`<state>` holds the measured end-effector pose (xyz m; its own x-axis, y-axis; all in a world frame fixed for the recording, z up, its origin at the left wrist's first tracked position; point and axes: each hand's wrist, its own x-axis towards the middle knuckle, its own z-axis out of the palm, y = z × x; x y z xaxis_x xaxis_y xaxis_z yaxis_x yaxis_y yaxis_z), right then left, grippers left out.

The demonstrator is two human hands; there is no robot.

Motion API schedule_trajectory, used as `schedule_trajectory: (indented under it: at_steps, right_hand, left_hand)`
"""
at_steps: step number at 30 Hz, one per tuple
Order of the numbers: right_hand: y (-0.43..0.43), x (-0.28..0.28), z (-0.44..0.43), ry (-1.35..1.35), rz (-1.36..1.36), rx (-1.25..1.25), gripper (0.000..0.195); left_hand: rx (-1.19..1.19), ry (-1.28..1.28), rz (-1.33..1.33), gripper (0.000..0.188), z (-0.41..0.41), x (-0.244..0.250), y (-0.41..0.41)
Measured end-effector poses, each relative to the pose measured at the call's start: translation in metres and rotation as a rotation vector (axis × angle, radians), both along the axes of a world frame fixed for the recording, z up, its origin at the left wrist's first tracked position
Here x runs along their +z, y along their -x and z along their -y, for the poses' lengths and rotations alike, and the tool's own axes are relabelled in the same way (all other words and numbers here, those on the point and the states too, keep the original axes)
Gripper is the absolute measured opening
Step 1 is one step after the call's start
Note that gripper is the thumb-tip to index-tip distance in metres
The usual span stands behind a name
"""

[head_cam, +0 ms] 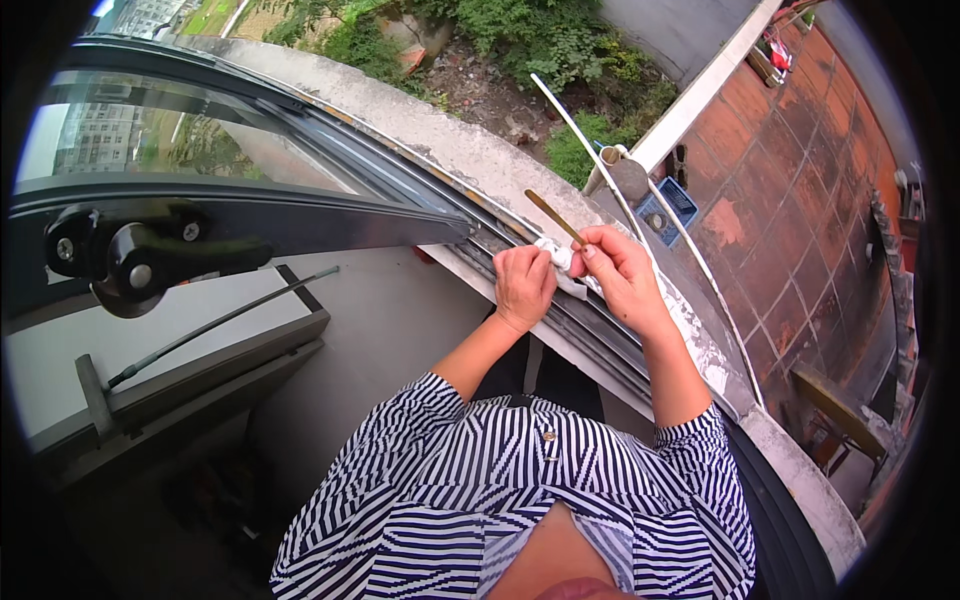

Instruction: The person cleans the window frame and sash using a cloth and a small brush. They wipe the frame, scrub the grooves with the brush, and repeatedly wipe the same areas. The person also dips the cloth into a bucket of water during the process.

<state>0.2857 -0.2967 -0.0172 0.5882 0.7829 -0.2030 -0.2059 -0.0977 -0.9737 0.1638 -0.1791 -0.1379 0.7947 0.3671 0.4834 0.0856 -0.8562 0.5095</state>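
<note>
Both of my hands are close together above the track of a sliding window. My left hand is closed on one side of a crumpled white cloth or tissue, part of which hangs down over the track. In my right hand, a thin, flat, brass-coloured strip is pinched between thumb and finger, its free end pointing up and left over the ledge. The right fingers also meet the white material; how it is wrapped there is partly hidden.
A dark-framed window sash with a black handle stands at left. Outside runs a concrete ledge with white pipes beyond. A blue plastic basket sits below by a tiled terrace. A thin rod lies indoors at left.
</note>
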Motion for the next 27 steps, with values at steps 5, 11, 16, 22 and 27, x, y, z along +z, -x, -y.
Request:
schedule_trajectory:
  at_steps: [5, 11, 16, 22, 27]
  right_hand:
    - [0.026, -0.004, 0.069, 0.433, 0.444, -0.218, 0.011]
    - [0.056, -0.007, 0.081, 0.583, 0.627, -0.253, 0.013]
    - [0.066, -0.002, 0.078, 0.507, 0.682, -0.234, 0.011]
    - [0.072, -0.007, 0.096, 0.501, 0.700, -0.263, 0.011]
    - [0.074, -0.011, 0.097, 0.502, 0.788, -0.295, 0.018]
  left_hand:
    - [0.020, 0.032, -0.043, 0.023, -0.002, -0.002, 0.006]
    - [0.054, 0.020, -0.202, 0.027, 0.005, 0.023, -0.001]
    - [0.076, 0.013, -0.279, 0.035, 0.007, 0.018, 0.002]
    - [0.097, 0.008, -0.280, 0.011, -0.002, 0.009, 0.002]
    - [0.216, 0.067, -0.219, 0.010, -0.004, 0.000, 0.001]
